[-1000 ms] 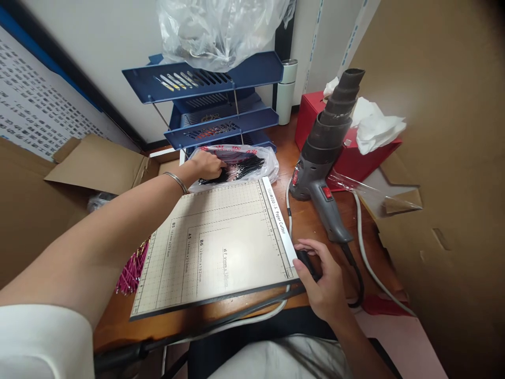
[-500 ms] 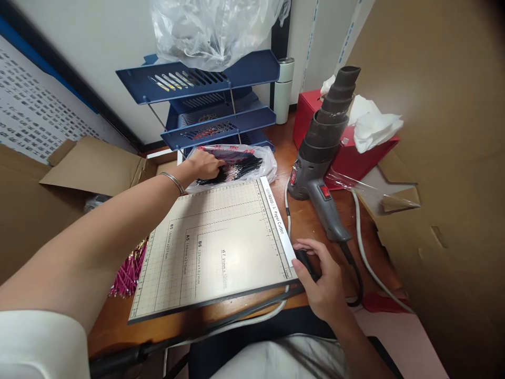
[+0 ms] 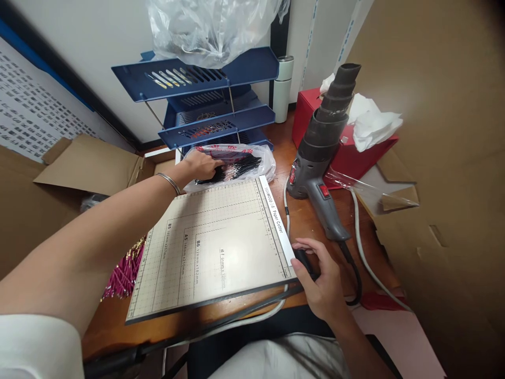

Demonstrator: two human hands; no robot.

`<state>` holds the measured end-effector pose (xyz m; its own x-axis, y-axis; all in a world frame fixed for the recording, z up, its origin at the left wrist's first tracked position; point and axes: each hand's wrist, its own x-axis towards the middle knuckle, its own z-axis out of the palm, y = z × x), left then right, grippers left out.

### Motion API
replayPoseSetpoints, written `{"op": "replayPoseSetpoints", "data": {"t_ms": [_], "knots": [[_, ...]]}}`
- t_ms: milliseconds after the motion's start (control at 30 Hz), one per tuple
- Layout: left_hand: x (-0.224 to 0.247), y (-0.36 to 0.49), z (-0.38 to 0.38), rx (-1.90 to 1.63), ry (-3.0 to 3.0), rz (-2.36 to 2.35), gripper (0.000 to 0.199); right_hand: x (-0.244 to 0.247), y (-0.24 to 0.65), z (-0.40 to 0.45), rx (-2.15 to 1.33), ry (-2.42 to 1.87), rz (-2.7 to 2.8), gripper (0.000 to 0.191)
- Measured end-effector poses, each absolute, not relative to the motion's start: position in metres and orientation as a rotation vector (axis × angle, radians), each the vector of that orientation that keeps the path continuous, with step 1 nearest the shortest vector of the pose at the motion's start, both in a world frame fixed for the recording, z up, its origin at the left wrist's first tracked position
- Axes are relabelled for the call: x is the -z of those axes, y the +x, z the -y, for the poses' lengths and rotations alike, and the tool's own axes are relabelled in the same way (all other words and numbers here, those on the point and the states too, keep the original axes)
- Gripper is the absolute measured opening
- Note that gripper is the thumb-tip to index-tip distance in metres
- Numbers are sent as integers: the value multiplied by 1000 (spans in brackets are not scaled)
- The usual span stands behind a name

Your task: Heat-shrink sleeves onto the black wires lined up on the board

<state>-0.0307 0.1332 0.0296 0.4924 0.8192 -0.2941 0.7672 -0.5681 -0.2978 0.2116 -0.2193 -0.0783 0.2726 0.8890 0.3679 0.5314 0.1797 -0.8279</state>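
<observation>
At the back of the desk, my left hand (image 3: 201, 164) reaches into a clear plastic bag (image 3: 268, 167) with red print. Its fingers are bent down against a bundle of thin black strands with shiny ends (image 3: 246, 166); what the fingertips pinch is hidden. In front lies a paper cutter (image 3: 236, 231), a cream board with grid lines and a white strip down its right edge. My right hand (image 3: 321, 281) curls around the cutter's black handle (image 3: 303, 258) at the near right corner, thumb by the white strip.
Magenta strands with gold ends (image 3: 124, 276) lie left of the cutter. A heat gun (image 3: 315, 152) stands at right, nozzle up, before a red tissue box (image 3: 305, 113). Blue tray shelves (image 3: 252, 68) and a pale bottle (image 3: 282, 100) stand behind. Cardboard boxes (image 3: 90, 166) flank the desk; cables (image 3: 252, 318) cross its front.
Both hands keep nearly the same places, the left in the bag and the right at the cutter's handle. The view has shifted slightly.
</observation>
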Motion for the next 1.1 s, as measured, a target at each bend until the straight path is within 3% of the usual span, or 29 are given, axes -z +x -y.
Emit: {"op": "replayPoseSetpoints", "data": {"t_ms": [167,1100], "knots": [[-27,-26,-134,-774,-2445,1271,58,79,211,219,-433,-1490,1377,33],[-23,-30,-135,-729,-2461,1353,59,81,212,219,-430,-1478,1392,32]]}}
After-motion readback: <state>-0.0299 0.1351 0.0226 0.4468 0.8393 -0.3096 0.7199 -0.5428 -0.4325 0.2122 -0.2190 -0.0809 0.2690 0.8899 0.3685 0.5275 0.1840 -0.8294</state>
